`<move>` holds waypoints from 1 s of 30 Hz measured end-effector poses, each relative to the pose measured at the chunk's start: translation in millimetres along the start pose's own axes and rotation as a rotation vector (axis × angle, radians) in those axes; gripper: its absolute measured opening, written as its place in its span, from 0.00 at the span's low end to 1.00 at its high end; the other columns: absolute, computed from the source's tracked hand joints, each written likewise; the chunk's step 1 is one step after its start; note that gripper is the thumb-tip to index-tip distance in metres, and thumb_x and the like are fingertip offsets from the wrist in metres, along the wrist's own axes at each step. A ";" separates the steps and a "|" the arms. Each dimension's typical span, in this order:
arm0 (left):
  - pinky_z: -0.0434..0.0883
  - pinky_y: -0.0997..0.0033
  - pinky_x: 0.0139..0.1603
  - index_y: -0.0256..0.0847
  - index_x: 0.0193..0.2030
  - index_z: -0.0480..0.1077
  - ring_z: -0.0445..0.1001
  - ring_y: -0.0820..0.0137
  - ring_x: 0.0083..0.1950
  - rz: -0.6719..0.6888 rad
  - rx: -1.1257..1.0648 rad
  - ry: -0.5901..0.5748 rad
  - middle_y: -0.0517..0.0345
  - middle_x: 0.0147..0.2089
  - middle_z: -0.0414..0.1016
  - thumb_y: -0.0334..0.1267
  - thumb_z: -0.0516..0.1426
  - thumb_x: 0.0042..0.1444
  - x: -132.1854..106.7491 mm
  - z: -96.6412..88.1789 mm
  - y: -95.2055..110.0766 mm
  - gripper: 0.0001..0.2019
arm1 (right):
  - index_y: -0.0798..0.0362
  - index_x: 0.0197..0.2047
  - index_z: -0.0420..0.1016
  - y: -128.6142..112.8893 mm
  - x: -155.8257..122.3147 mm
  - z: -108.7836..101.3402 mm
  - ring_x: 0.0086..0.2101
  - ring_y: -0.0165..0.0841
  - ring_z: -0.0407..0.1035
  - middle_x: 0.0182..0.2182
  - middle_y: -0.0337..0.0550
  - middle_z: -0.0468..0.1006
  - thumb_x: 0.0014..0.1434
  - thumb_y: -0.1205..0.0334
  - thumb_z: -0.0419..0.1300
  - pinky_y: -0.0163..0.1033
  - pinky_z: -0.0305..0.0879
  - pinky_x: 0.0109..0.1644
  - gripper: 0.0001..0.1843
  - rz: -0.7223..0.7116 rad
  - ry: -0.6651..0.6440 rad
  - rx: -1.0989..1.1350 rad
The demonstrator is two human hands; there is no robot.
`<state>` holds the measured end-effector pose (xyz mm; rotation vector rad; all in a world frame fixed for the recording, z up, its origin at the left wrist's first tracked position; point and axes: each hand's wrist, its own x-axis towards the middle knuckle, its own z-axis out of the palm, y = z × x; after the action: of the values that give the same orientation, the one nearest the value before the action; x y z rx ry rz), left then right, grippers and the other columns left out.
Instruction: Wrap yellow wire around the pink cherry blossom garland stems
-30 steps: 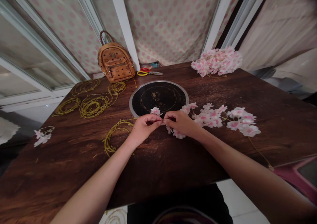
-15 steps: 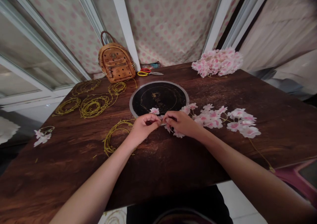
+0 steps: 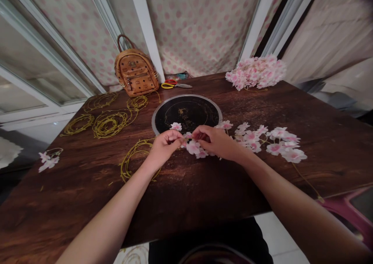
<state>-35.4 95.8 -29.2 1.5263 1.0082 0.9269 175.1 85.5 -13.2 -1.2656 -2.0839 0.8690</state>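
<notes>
Pinching the left end of a pink blossom garland (image 3: 256, 137), the left hand (image 3: 165, 146) and right hand (image 3: 217, 141) sit slightly further apart than in the earlier frame, and a full blossom (image 3: 193, 147) now shows between them. Both hands are curled, their fingers closed on the wire and petals. The garland lies mid-desk, right of centre, its long axis running sideways, roughly parallel to the near edge, with its bare wire tail trailing toward the near right corner. A wire coil (image 3: 135, 159) lies just beside the left wrist. Behind the hands sits a round black hob (image 3: 186, 114). Wire loops (image 3: 110, 125) and a small sprig (image 3: 48, 161) lie toward the left edge. Along the far edge are a tan backpack (image 3: 135, 71), scissors (image 3: 175, 85) and a heap of blossoms (image 3: 255, 72).
</notes>
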 end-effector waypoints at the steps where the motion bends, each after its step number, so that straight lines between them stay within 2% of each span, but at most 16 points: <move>1: 0.64 0.76 0.30 0.37 0.32 0.72 0.69 0.75 0.28 0.006 0.014 0.009 0.58 0.29 0.77 0.36 0.59 0.55 0.2 -0.7 -0.2 0.05 | 0.54 0.43 0.71 1.3 -0.6 0.2 0.36 0.32 0.69 0.38 0.45 0.77 0.55 0.68 0.54 0.37 0.63 0.42 0.12 -0.028 -0.016 -0.011; 4: 0.64 0.76 0.31 0.36 0.33 0.72 0.69 0.76 0.29 0.019 0.043 0.027 0.58 0.30 0.77 0.34 0.59 0.56 0.5 -2.0 -1.0 0.04 | 0.53 0.46 0.69 5.3 -1.0 1.0 0.40 0.34 0.68 0.42 0.47 0.75 0.54 0.73 0.51 0.39 0.63 0.46 0.16 -0.103 -0.025 -0.060; 8: 0.64 0.76 0.32 0.36 0.33 0.72 0.70 0.75 0.29 0.030 0.045 0.050 0.58 0.30 0.78 0.33 0.59 0.55 1.0 -2.2 -2.9 0.03 | 0.52 0.44 0.70 6.8 0.9 0.7 0.41 0.34 0.68 0.42 0.46 0.74 0.52 0.77 0.49 0.40 0.63 0.48 0.19 -0.181 0.048 -0.077; 11: 0.65 0.75 0.33 0.36 0.33 0.72 0.71 0.75 0.29 0.038 0.048 0.060 0.58 0.30 0.78 0.33 0.59 0.55 1.2 -2.2 -4.5 0.02 | 0.53 0.35 0.72 3.6 0.9 -1.3 0.38 0.33 0.69 0.39 0.45 0.74 0.52 0.76 0.50 0.39 0.63 0.45 0.13 -0.169 0.080 -0.099; 14: 0.67 0.75 0.34 0.37 0.33 0.72 0.72 0.75 0.29 0.052 0.050 0.071 0.58 0.30 0.78 0.33 0.59 0.55 1.4 -2.4 -5.8 0.02 | 0.53 0.28 0.70 0.3 0.0 -2.2 0.37 0.33 0.69 0.37 0.45 0.75 0.53 0.73 0.52 0.39 0.62 0.43 0.08 -0.147 0.054 -0.135; 18: 0.69 0.72 0.37 0.37 0.33 0.72 0.74 0.73 0.31 0.069 0.077 0.085 0.57 0.31 0.78 0.34 0.59 0.55 1.9 -2.6 -6.9 0.03 | 0.53 0.23 0.70 0.9 0.6 -1.0 0.32 0.32 0.68 0.33 0.45 0.76 0.57 0.66 0.53 0.40 0.60 0.39 0.12 -0.055 0.090 -0.180; 22: 0.70 0.71 0.39 0.37 0.34 0.71 0.75 0.71 0.33 0.082 0.101 0.065 0.56 0.31 0.79 0.34 0.59 0.55 1.6 -1.4 -7.9 0.03 | 0.53 0.26 0.72 0.4 1.8 -2.0 0.30 0.32 0.67 0.28 0.44 0.75 0.61 0.58 0.52 0.40 0.58 0.37 0.15 0.058 0.265 -0.204; 25: 0.69 0.72 0.39 0.37 0.35 0.71 0.76 0.71 0.34 0.091 0.124 0.034 0.55 0.32 0.79 0.33 0.59 0.55 -0.4 0.8 -8.0 0.02 | 0.53 0.32 0.71 -3.3 1.1 -2.1 0.32 0.32 0.68 0.29 0.42 0.75 0.60 0.59 0.54 0.39 0.59 0.38 0.09 0.021 0.344 -0.144; 27: 0.69 0.72 0.40 0.37 0.35 0.72 0.75 0.71 0.35 0.105 0.135 0.015 0.55 0.32 0.78 0.32 0.58 0.55 -2.2 2.6 -7.0 0.02 | 0.53 0.37 0.70 -5.0 0.3 0.4 0.35 0.32 0.68 0.34 0.43 0.76 0.58 0.61 0.57 0.38 0.61 0.41 0.05 -0.063 0.296 -0.096; 30: 0.69 0.72 0.39 0.37 0.35 0.72 0.75 0.72 0.34 0.121 0.152 0.013 0.56 0.32 0.78 0.32 0.58 0.55 -3.9 4.5 -4.5 0.02 | 0.54 0.44 0.70 -2.0 0.2 6.8 0.41 0.35 0.68 0.41 0.47 0.75 0.56 0.63 0.60 0.40 0.62 0.46 0.11 -0.177 0.135 -0.132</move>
<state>-33.2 91.0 -34.6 1.7258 1.0237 0.9638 169.0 83.3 -16.0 -1.1504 -2.1344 0.5607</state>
